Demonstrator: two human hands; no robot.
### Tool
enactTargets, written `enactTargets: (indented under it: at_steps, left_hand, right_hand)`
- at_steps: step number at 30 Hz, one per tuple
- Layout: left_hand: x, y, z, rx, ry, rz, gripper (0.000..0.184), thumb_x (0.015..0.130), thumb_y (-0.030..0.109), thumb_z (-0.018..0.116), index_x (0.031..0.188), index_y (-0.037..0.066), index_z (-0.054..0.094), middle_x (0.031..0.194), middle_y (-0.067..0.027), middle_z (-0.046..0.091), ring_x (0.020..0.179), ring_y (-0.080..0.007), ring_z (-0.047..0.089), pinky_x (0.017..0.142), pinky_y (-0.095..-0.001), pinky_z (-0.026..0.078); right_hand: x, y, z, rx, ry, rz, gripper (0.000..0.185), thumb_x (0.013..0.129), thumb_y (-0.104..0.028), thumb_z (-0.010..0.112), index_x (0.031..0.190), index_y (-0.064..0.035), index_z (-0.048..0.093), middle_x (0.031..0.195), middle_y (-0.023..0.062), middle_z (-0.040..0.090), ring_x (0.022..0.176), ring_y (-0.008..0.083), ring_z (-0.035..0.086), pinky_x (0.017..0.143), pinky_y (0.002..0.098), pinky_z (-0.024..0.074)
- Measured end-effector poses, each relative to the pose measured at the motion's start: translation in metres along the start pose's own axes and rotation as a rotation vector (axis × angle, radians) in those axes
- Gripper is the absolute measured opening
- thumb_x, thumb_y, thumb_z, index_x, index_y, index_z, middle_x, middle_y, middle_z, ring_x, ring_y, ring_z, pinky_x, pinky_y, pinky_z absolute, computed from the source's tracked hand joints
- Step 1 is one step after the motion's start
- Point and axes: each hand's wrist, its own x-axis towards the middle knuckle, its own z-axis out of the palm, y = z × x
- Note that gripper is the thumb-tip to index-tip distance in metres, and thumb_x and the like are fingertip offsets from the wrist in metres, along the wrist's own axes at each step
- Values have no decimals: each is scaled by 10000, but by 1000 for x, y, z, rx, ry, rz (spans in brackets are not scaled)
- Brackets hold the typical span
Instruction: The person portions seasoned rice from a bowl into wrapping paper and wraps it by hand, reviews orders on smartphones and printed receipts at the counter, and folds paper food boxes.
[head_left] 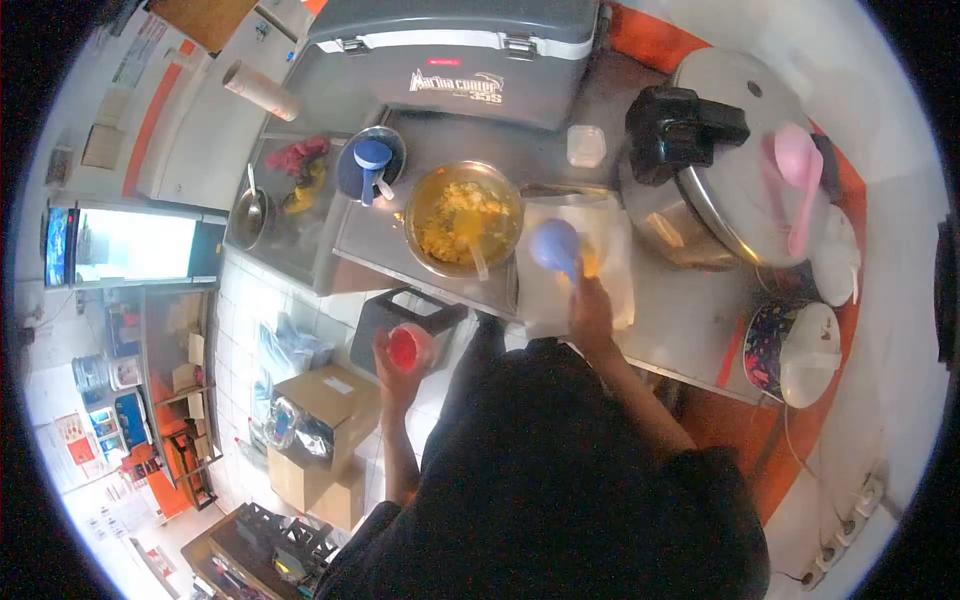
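My right hand (591, 308) grips the handle of a blue serving spoon (555, 244), slightly blurred. The spoon's round head is over a sheet of pale wrapping paper (543, 293) on the metal counter. Some yellow food (591, 262) shows on the paper beside the spoon. In my left hand (397, 372) is a small clear cup (422, 345) with red inside; whether that is its content or its colour, I cannot tell. The cup is held in front of the counter. A steel bowl (411, 240) of yellow food stands left of the paper, with a pale utensil in it.
A grey cooler box (450, 80) stands behind. On the right is a large pressure cooker (670, 220) with a pink spoon (797, 165) on its lid. A sink (320, 240), a pot with a blue ladle (372, 153) and cardboard boxes (325, 400) are at left.
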Motion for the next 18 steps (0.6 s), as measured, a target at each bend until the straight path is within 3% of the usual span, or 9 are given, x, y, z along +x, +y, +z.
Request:
enactTargets:
  at_steps: [1, 4, 7, 9, 10, 13, 15, 16, 18]
  left_hand:
    - [3, -2, -3, -21, -17, -14, 913, 704, 196, 872, 1417, 11, 335, 1228, -174, 537, 1143, -320, 555, 963, -425, 477]
    - [14, -3, 3, 443, 63, 396, 904, 702, 201, 870, 1416, 7, 351, 1216, -193, 535, 1137, -338, 556, 946, -435, 484]
    - [27, 49, 24, 510, -154, 447, 877, 708, 250, 870, 1378, -45, 387, 1183, -231, 533, 1099, -393, 558, 922, -456, 488]
    - [28, 57, 42, 464, -234, 435, 944, 688, 267, 884, 1409, -29, 350, 1237, -234, 508, 1143, -393, 540, 970, -461, 466]
    - [26, 60, 55, 413, -297, 406, 1012, 669, 284, 897, 1441, -12, 314, 1292, -236, 482, 1187, -392, 522, 1017, -465, 443]
    - [35, 78, 120, 343, -402, 542, 947, 663, 307, 897, 1396, -13, 390, 1239, -226, 533, 1157, -404, 541, 996, -473, 449]
    - [27, 82, 165, 379, -546, 590, 905, 670, 351, 879, 1372, -9, 437, 1249, -215, 551, 1159, -403, 542, 1001, -491, 432]
    - [26, 82, 194, 358, -598, 623, 920, 672, 391, 871, 1381, 0, 434, 1280, -216, 543, 1185, -402, 531, 1023, -501, 414]
    - [15, 95, 241, 340, -721, 654, 928, 672, 417, 861, 1384, 2, 434, 1300, -220, 533, 1206, -402, 516, 1035, -500, 404]
  right_hand:
    - [11, -18, -2, 68, 9, -31, 592, 898, -48, 505, 1463, 10, 337, 925, 214, 567, 846, 404, 581, 741, 514, 473]
    - [68, -48, 32, 212, -29, -152, 536, 884, -53, 526, 1403, 8, 406, 980, 231, 581, 894, 419, 580, 778, 528, 464]
    - [85, -54, 33, 89, 2, -197, 453, 888, -71, 544, 1332, -9, 483, 1001, 223, 594, 948, 405, 584, 826, 505, 467]
    - [75, -31, 29, 169, 405, -205, 411, 883, -127, 588, 1274, -12, 537, 1031, 214, 610, 995, 384, 588, 861, 484, 470]
    - [63, 2, 27, 291, 245, -102, 386, 905, -178, 611, 1248, -9, 562, 1091, 214, 614, 1018, 392, 586, 890, 471, 468]
    - [-2, 57, -1, 204, 62, -29, 390, 948, -181, 601, 1298, -20, 536, 1154, 201, 616, 1032, 365, 613, 884, 457, 502]
    - [-42, 36, -60, 1569, -337, 666, 417, 982, -208, 582, 1351, -31, 502, 1187, 165, 623, 1038, 299, 639, 854, 419, 545]
    - [-52, 42, -64, 1563, -309, 664, 417, 982, -208, 582, 1351, -31, 502, 1187, 165, 623, 1038, 299, 639, 854, 419, 545]
    - [-77, 58, -57, 1330, -214, 441, 489, 989, -297, 579, 1378, -19, 475, 1208, 139, 617, 1053, 245, 636, 843, 384, 566]
